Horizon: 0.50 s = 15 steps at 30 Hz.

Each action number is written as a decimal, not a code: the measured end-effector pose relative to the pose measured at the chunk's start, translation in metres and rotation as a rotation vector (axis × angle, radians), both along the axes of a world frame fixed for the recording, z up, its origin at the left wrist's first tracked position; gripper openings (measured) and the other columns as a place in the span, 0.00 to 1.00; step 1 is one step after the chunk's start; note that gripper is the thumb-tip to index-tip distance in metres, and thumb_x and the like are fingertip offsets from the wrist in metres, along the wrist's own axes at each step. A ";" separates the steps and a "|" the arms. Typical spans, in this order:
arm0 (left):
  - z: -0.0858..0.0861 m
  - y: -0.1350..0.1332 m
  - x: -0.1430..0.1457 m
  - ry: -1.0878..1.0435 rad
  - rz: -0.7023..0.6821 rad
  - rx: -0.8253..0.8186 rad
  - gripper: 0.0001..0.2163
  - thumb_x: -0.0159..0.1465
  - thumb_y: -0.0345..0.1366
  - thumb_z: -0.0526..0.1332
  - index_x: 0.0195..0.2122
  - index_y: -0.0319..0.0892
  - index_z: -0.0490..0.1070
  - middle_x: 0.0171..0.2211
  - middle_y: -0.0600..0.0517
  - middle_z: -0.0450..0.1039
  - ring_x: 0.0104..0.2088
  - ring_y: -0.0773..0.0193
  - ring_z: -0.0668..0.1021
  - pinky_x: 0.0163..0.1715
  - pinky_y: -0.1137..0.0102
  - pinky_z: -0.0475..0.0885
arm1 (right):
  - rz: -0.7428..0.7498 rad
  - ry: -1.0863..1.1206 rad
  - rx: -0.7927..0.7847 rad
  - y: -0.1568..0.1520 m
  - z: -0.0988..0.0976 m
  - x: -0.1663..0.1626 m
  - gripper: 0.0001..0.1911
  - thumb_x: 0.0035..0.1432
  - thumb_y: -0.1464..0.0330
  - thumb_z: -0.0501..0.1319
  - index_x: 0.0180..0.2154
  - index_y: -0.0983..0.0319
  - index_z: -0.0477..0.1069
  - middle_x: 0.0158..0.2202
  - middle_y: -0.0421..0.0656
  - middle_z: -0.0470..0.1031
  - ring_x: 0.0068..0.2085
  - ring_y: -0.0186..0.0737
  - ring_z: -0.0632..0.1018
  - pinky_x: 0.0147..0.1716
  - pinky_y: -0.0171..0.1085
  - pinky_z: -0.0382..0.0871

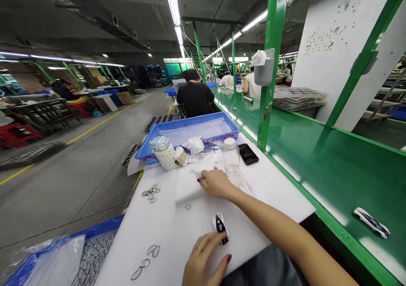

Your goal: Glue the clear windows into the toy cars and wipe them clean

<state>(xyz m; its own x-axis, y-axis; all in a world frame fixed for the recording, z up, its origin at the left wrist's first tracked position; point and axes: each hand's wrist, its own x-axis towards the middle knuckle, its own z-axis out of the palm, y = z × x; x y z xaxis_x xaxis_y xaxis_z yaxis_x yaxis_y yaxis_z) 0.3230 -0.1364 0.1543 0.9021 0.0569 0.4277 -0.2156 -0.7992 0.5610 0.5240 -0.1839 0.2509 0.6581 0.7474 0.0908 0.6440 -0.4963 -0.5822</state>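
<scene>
My left hand (206, 258) rests low on the white work surface, fingers spread and thumb apart. Its fingertips reach the near end of a small, pointed black tool with a white wrapping (220, 227); its exact kind is unclear. Farther forward, my right hand (217, 182) is bent over a white sheet (187, 189), its fingers curled together; whatever may be between them is hidden. One thin dark ring (188, 207) lies between the hands. More thin oval rings (151, 192) form a loose cluster at left, and several others (144, 262) lie nearer me.
A clear bottle (231, 157) and a phone (248, 154) stand beyond my right hand. Behind are a dotted jar (165, 155), cotton swabs (181, 156) and a blue tray (147, 144). A green belt (317, 159) runs along the right. A person in black (195, 98) sits ahead.
</scene>
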 end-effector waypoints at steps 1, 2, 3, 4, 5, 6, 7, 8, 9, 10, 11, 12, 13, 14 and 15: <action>0.006 0.000 0.004 0.042 0.052 0.005 0.21 0.60 0.32 0.64 0.55 0.49 0.72 0.53 0.48 0.75 0.52 0.54 0.78 0.50 0.62 0.77 | 0.003 0.024 0.004 0.002 0.003 0.005 0.14 0.67 0.62 0.54 0.41 0.66 0.71 0.38 0.54 0.78 0.42 0.55 0.77 0.40 0.44 0.65; 0.011 0.000 0.008 0.079 0.107 0.003 0.24 0.58 0.31 0.65 0.57 0.48 0.71 0.58 0.46 0.71 0.56 0.50 0.75 0.53 0.56 0.75 | 0.011 0.049 0.019 0.002 0.006 0.009 0.14 0.67 0.62 0.53 0.39 0.65 0.71 0.37 0.53 0.77 0.41 0.53 0.77 0.40 0.43 0.64; 0.016 -0.001 0.012 0.130 0.125 -0.011 0.26 0.56 0.31 0.65 0.58 0.48 0.70 0.61 0.45 0.68 0.59 0.47 0.73 0.55 0.52 0.73 | 0.030 0.082 0.034 0.000 0.009 0.013 0.16 0.68 0.61 0.52 0.37 0.65 0.71 0.36 0.52 0.77 0.40 0.50 0.76 0.39 0.41 0.64; 0.020 -0.003 0.015 0.183 0.113 -0.039 0.25 0.57 0.31 0.65 0.57 0.47 0.70 0.61 0.45 0.68 0.59 0.47 0.72 0.56 0.50 0.72 | 0.052 0.113 0.044 -0.003 0.011 0.015 0.17 0.69 0.60 0.51 0.36 0.64 0.71 0.36 0.50 0.77 0.39 0.46 0.76 0.39 0.40 0.63; 0.023 -0.005 0.017 0.214 0.104 -0.071 0.23 0.58 0.32 0.65 0.56 0.47 0.72 0.60 0.45 0.69 0.59 0.48 0.73 0.57 0.50 0.71 | 0.070 0.148 0.076 -0.008 0.012 0.014 0.18 0.69 0.60 0.50 0.36 0.64 0.71 0.36 0.48 0.76 0.38 0.43 0.75 0.38 0.38 0.63; 0.025 -0.008 0.019 0.223 0.101 -0.105 0.21 0.58 0.32 0.65 0.55 0.47 0.73 0.59 0.45 0.70 0.58 0.49 0.73 0.58 0.50 0.70 | 0.086 0.193 0.140 -0.014 0.012 0.012 0.17 0.69 0.60 0.50 0.37 0.64 0.71 0.36 0.46 0.75 0.37 0.40 0.74 0.37 0.37 0.63; 0.027 -0.010 0.019 0.215 0.110 -0.142 0.22 0.57 0.31 0.66 0.53 0.46 0.73 0.58 0.46 0.71 0.57 0.50 0.73 0.58 0.52 0.70 | 0.101 0.250 0.255 -0.022 0.009 0.006 0.15 0.67 0.60 0.51 0.38 0.63 0.70 0.36 0.45 0.74 0.37 0.39 0.73 0.37 0.36 0.63; 0.028 -0.014 0.018 0.196 0.120 -0.179 0.22 0.54 0.30 0.68 0.52 0.46 0.74 0.56 0.46 0.73 0.56 0.51 0.74 0.57 0.53 0.71 | 0.116 0.328 0.424 -0.032 0.004 -0.001 0.13 0.65 0.61 0.53 0.39 0.63 0.70 0.36 0.43 0.73 0.37 0.38 0.72 0.37 0.36 0.63; 0.029 -0.017 0.018 0.178 0.134 -0.219 0.22 0.53 0.29 0.69 0.50 0.45 0.75 0.54 0.46 0.74 0.54 0.51 0.75 0.56 0.55 0.72 | 0.132 0.420 0.602 -0.043 -0.003 -0.011 0.11 0.63 0.62 0.55 0.41 0.62 0.69 0.35 0.42 0.71 0.37 0.37 0.71 0.38 0.36 0.62; 0.030 -0.021 0.016 0.161 0.151 -0.258 0.22 0.52 0.29 0.70 0.49 0.45 0.75 0.52 0.46 0.75 0.52 0.52 0.76 0.55 0.56 0.73 | 0.136 0.512 0.750 -0.054 -0.012 -0.021 0.10 0.61 0.64 0.56 0.43 0.61 0.69 0.34 0.41 0.69 0.36 0.37 0.70 0.39 0.36 0.62; 0.031 -0.025 0.016 0.150 0.169 -0.292 0.22 0.51 0.29 0.71 0.48 0.45 0.76 0.51 0.47 0.76 0.51 0.52 0.77 0.54 0.56 0.74 | 0.126 0.597 0.828 -0.065 -0.021 -0.030 0.11 0.60 0.64 0.57 0.44 0.60 0.69 0.33 0.39 0.67 0.36 0.36 0.68 0.39 0.37 0.61; 0.032 -0.028 0.015 0.147 0.190 -0.322 0.21 0.51 0.30 0.71 0.47 0.45 0.77 0.50 0.47 0.77 0.50 0.52 0.77 0.53 0.56 0.74 | 0.105 0.666 0.825 -0.075 -0.030 -0.039 0.10 0.60 0.63 0.58 0.43 0.59 0.69 0.32 0.39 0.65 0.35 0.36 0.67 0.38 0.37 0.59; 0.033 -0.030 0.015 0.150 0.213 -0.345 0.20 0.51 0.30 0.72 0.47 0.45 0.77 0.50 0.47 0.77 0.50 0.52 0.78 0.52 0.56 0.74 | 0.084 0.718 0.788 -0.084 -0.038 -0.046 0.11 0.61 0.60 0.59 0.42 0.59 0.69 0.31 0.38 0.63 0.33 0.36 0.65 0.37 0.37 0.58; 0.034 -0.032 0.016 0.159 0.235 -0.363 0.20 0.51 0.31 0.72 0.46 0.45 0.78 0.50 0.47 0.78 0.49 0.52 0.78 0.52 0.55 0.74 | 0.075 0.757 0.748 -0.090 -0.043 -0.052 0.14 0.61 0.56 0.59 0.39 0.59 0.70 0.30 0.38 0.62 0.32 0.36 0.63 0.35 0.37 0.57; 0.035 -0.033 0.017 0.172 0.253 -0.378 0.20 0.51 0.32 0.73 0.46 0.45 0.78 0.49 0.47 0.78 0.49 0.51 0.78 0.51 0.54 0.74 | 0.088 0.787 0.730 -0.094 -0.044 -0.056 0.19 0.60 0.49 0.58 0.35 0.59 0.70 0.28 0.38 0.60 0.31 0.36 0.62 0.34 0.37 0.56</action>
<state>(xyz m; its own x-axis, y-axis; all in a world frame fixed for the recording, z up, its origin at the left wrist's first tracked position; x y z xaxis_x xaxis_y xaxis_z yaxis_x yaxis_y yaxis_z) 0.3398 -0.1689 0.1892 0.8959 0.4057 0.1809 0.0802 -0.5482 0.8325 0.4683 -0.2776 0.2065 0.6732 0.7315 0.1084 -0.0240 0.1681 -0.9855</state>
